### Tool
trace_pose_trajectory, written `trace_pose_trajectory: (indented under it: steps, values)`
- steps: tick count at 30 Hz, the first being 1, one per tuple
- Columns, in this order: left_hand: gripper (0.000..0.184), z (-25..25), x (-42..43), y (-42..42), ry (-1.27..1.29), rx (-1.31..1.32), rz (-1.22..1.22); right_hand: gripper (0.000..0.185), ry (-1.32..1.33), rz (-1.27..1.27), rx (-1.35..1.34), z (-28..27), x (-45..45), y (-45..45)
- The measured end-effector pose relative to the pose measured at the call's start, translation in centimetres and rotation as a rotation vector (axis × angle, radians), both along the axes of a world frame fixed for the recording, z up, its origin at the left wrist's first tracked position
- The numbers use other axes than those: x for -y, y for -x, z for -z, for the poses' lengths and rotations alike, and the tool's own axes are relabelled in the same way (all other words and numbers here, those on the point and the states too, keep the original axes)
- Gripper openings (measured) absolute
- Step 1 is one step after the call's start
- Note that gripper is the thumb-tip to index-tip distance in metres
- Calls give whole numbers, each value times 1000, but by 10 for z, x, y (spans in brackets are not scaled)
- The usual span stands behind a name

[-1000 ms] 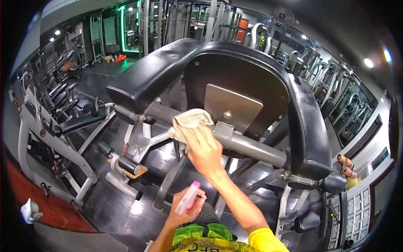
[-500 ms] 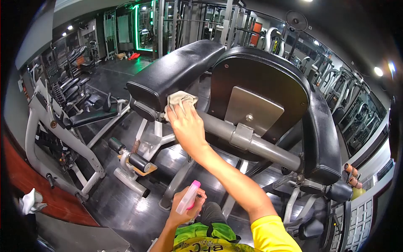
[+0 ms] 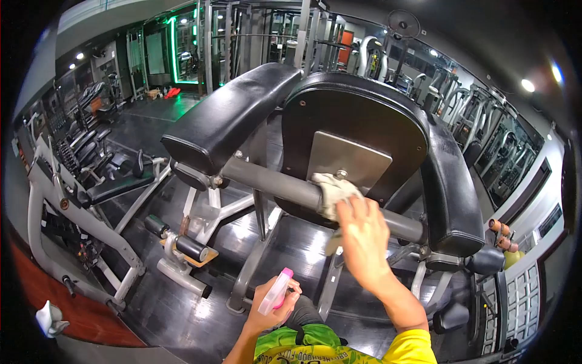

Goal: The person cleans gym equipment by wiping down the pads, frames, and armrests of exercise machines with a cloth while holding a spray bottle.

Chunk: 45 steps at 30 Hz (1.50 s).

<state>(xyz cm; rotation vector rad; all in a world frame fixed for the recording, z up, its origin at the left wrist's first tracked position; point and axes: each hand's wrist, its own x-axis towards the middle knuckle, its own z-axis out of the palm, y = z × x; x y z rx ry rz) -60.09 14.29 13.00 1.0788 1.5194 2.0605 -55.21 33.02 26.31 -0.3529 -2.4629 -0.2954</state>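
Observation:
My right hand (image 3: 364, 239) is closed on a cream cloth (image 3: 334, 193), pressing it to the middle of a grey metal tube (image 3: 267, 182). That tube runs across behind the black backrest (image 3: 364, 118) of a gym machine, under a bolted metal plate (image 3: 330, 155). Black padded armrests flank it, a left pad (image 3: 233, 115) and a right pad (image 3: 451, 188). Lower down, near my body, my left hand (image 3: 270, 306) grips a clear spray bottle (image 3: 276, 294) with a pink top, held tilted. The cloth and hand hide the tube's central bracket.
Foam rollers on a grey frame (image 3: 182, 249) stand low on the left, beside another machine frame (image 3: 79, 212). Dark shiny floor (image 3: 212, 303) lies below. White cloth (image 3: 51, 318) sits at the lower left edge. Racks and a wall fan (image 3: 403, 24) are farther back.
My right hand and the cloth have slid right along the tube, from beside the left pad to its middle. My left hand still holds the spray bottle. The view has shifted slightly.

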Motion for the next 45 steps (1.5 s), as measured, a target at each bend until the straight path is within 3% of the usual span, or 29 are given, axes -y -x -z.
trace_pose_trajectory:
  steps: [7, 13, 15, 17, 19, 21, 25, 28, 35, 39, 43, 45]
  values:
    - [12, 2, -19, -6, 12, 69, 95, 35, 21, 299, -97, 2, -44, -82]
    - [12, -1, -26, -8, 29, 53, 110, 47, 149, 352, -116, -6, -36, -78]
    - [12, -4, -26, -7, 32, 41, 84, 53, 122, 85, -315, -16, -31, -59]
    - [12, -3, -24, -7, 40, 30, 65, 50, -66, -117, -416, -16, -29, -32]
    - [11, 1, -24, -6, 29, 60, 60, 38, -227, -425, -560, -9, -34, 7]
    - [11, 3, -22, -5, 21, 55, 63, 29, -306, -490, -443, -21, -28, 41]
    - [11, 1, -20, -5, 31, 70, 65, 33, -395, -198, -251, 4, -10, 75]
    - [11, 1, -18, -3, 38, 65, 62, 36, -431, -128, -84, 17, -4, 60]
    - [12, 5, -15, 3, 60, 100, 76, 40, -324, -41, 63, 2, -2, 21]
    - [12, 7, -13, 8, 18, 116, 78, 31, -177, 119, 128, -14, -7, -7]
    - [12, 13, -22, 13, 13, 88, 71, 30, -123, 165, -36, -43, -1, -18]
    - [12, 8, -22, 13, -4, 102, 78, 33, -275, -108, -348, -45, -10, -6]
